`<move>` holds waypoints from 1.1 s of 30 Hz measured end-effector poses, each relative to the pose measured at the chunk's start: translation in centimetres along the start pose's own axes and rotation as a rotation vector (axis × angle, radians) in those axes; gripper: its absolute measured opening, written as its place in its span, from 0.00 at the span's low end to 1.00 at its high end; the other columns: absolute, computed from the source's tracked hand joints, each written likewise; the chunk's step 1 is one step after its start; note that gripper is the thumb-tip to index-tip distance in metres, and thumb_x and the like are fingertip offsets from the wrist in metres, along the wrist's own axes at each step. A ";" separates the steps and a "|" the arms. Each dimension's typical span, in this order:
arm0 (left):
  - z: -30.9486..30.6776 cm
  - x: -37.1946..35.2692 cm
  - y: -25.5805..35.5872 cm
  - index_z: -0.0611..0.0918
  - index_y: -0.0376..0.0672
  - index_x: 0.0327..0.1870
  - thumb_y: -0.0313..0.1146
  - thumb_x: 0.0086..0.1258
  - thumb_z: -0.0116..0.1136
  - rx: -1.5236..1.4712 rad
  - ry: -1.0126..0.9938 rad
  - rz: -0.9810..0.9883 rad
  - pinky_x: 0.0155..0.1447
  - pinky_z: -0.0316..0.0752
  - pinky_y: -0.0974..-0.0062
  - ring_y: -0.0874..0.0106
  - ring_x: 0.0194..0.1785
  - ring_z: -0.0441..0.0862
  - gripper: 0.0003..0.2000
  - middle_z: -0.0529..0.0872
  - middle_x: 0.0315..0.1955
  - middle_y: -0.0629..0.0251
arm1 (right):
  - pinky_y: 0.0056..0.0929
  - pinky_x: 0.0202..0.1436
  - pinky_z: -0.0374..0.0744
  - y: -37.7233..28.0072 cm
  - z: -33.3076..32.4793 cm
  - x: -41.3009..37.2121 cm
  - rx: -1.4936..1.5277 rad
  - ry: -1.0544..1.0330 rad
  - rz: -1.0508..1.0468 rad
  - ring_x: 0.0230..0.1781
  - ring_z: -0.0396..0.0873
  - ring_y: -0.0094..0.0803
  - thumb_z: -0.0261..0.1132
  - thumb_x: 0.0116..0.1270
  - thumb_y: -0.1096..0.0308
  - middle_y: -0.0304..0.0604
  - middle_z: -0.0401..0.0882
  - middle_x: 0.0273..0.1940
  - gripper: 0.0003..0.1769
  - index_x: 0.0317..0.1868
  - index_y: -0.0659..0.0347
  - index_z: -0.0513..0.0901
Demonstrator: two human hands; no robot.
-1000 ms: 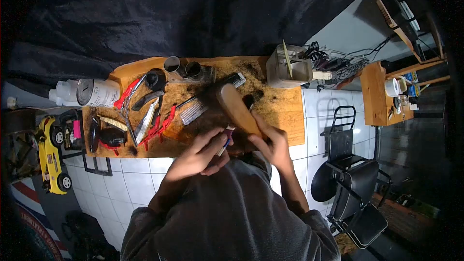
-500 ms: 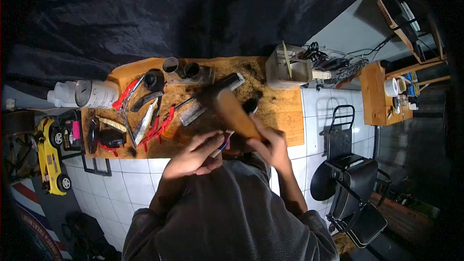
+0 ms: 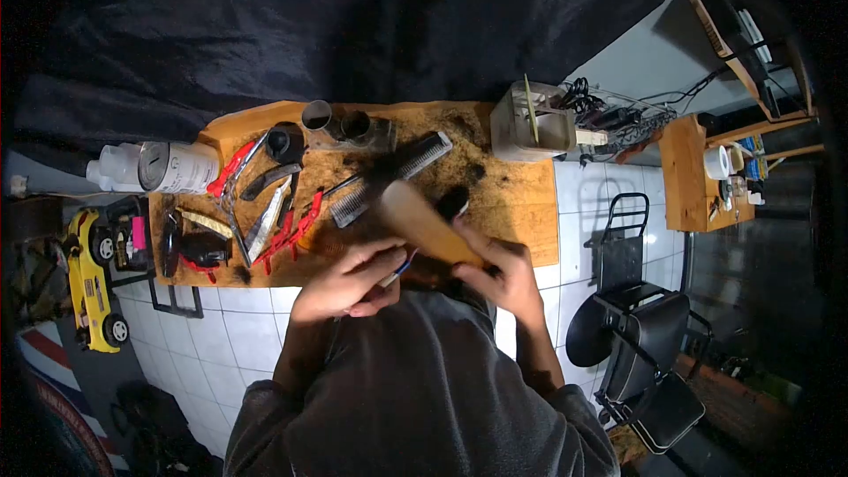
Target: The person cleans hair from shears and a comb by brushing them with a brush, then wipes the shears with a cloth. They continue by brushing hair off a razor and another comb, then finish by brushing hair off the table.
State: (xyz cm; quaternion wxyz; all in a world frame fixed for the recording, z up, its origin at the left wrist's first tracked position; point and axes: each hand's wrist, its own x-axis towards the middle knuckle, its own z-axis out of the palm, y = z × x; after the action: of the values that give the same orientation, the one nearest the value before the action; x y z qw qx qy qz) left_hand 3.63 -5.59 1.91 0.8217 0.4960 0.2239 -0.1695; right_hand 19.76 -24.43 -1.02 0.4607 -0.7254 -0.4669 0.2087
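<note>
My right hand (image 3: 503, 272) is closed around the near end of a wooden brush (image 3: 431, 228), which is smeared by motion and slants up to the left over the table. Close beside it, my left hand (image 3: 352, 281) has its fingers pinched on a small slim item with a blue edge (image 3: 402, 267); its kind does not show. Beyond the brush lie two flat combs, a grey comb (image 3: 347, 208) and a longer black-backed comb (image 3: 426, 155). Dark hair clippings (image 3: 475, 173) are scattered on the wood around them.
On the wooden table (image 3: 521, 221), razors (image 3: 265, 225) and red-handled tools (image 3: 296, 228) lie to the left. Metal cups (image 3: 318, 115) and a plastic bin (image 3: 530, 128) stand at the back. A large can (image 3: 179, 168) sits at the left edge; a black chair (image 3: 649, 344) stands right.
The brush has swung a little to the left and down, its head nearer my left hand. My left hand keeps its pinch on the small item in nearly the same place.
</note>
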 end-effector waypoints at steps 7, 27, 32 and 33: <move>-0.9 -0.9 -0.2 0.70 0.40 0.64 0.38 0.82 0.37 -0.031 -0.070 0.075 0.15 0.49 0.85 0.86 0.11 0.57 0.18 0.67 0.13 0.73 | 0.28 0.48 0.79 1.9 -1.3 1.1 0.034 0.450 0.280 0.41 0.85 0.30 0.69 0.61 0.71 0.57 0.85 0.41 0.26 0.61 0.61 0.77; 0.3 0.7 -0.1 0.73 0.38 0.55 0.35 0.80 0.43 0.061 0.055 0.016 0.16 0.56 0.84 0.85 0.11 0.61 0.12 0.71 0.14 0.70 | 0.26 0.49 0.77 0.9 -1.4 -1.5 0.046 0.019 0.128 0.42 0.83 0.29 0.69 0.58 0.75 0.55 0.84 0.47 0.29 0.62 0.67 0.75; 0.9 0.8 -0.6 0.73 0.35 0.58 0.34 0.78 0.47 0.305 -0.011 0.114 0.18 0.59 0.85 0.85 0.14 0.66 0.15 0.73 0.16 0.71 | 0.33 0.59 0.76 -1.2 -1.3 -0.1 0.040 -0.053 0.175 0.55 0.81 0.42 0.72 0.58 0.67 0.51 0.83 0.52 0.26 0.59 0.58 0.80; 0.9 0.7 -0.6 0.73 0.35 0.59 0.34 0.78 0.47 0.282 0.007 0.096 0.18 0.59 0.85 0.85 0.14 0.66 0.15 0.73 0.16 0.71 | 0.33 0.58 0.76 0.4 -0.9 -0.1 0.066 0.055 0.103 0.54 0.82 0.39 0.71 0.59 0.70 0.54 0.83 0.49 0.26 0.59 0.58 0.80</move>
State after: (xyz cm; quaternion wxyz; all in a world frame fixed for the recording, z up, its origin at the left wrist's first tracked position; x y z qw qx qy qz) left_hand 4.13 -6.73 1.47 0.7502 0.6172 0.1767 -0.1582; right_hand 20.55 -25.03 -0.89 0.4855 -0.7384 -0.4091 0.2274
